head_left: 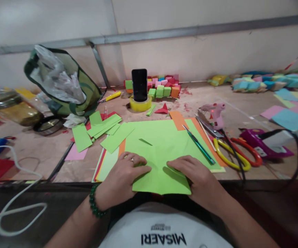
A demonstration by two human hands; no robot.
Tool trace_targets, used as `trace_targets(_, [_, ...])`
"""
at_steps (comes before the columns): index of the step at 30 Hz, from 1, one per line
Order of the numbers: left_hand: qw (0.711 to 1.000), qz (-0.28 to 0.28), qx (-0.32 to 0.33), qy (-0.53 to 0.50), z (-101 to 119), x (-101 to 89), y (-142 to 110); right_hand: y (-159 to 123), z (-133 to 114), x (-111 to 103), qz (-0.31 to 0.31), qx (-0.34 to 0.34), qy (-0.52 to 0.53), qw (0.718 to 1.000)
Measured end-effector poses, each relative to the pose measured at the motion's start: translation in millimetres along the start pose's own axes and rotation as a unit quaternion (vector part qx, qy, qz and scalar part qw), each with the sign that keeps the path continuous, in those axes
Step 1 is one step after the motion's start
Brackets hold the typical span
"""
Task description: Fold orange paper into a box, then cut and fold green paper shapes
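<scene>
My left hand (124, 177), with a ring and a green bead bracelet at its wrist, grips the left side of a light green paper (161, 182). On the opposite side my right hand (196, 175) holds the same paper, its thumb and fingertips over the sheet. The paper bends slightly at its middle, and its near edge reaches past the table edge. Beneath it lies a stack of coloured sheets with a green one (149, 134) on top. A teal craft knife (199, 144) rests on the stack, right of my right hand.
Cut green strips (104, 125) lie at the left. Scissors with yellow and red handles (231, 153), a pink glue gun (217, 113) and a purple tape dispenser (265, 143) lie right. A phone (140, 84) stands in a yellow tape roll (140, 103). A bag (86, 93) leans behind.
</scene>
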State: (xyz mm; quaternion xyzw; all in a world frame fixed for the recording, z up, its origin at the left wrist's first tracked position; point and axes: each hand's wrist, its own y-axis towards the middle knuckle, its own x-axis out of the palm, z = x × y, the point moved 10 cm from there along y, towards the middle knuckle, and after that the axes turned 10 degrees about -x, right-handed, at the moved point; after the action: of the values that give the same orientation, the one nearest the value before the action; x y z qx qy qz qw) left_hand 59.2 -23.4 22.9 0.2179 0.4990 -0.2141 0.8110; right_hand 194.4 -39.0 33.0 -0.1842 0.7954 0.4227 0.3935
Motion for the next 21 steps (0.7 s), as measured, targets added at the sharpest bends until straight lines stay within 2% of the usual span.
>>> trace_targets(4, [0.993, 0.027, -0.07, -0.091, -14.3, -5.6, 1.9, 0.6, 8.8, 2.2, 0.0, 0.04, 0.02, 0.999])
trace_targets(9, [0.962, 0.056, -0.24, -0.12, -50.8, -4.1, 4.0, -12.0, 46.3, 3.4, 0.048, 0.214, 0.029, 0.975])
trace_targets(12, [0.944, 0.089, -0.289, -0.135, -64.2, -3.6, 2.9, -14.3, 51.5, 2.4, 0.056, 0.246, -0.035, 0.967])
trace_targets(14, [0.95, 0.1, -0.276, -0.103, -61.9, -3.0, 4.0, -10.8, 45.0, -4.4, 0.066, 0.223, -0.135, 0.963])
trace_targets(17, [0.962, 0.127, -0.236, 0.048, -46.5, -6.1, 4.2, 0.0, 25.7, -7.9, 0.077, 0.136, -0.226, 0.961])
trace_targets(19, [0.969, 0.135, -0.165, 0.127, -25.1, -4.2, 5.6, 9.4, 8.9, 1.6, 0.05, 0.04, -0.211, 0.975])
trace_targets(21, [0.98, 0.102, -0.071, 0.155, -0.8, 6.8, 7.1, 14.3, -6.7, 14.4, 0.007, -0.051, -0.164, 0.985])
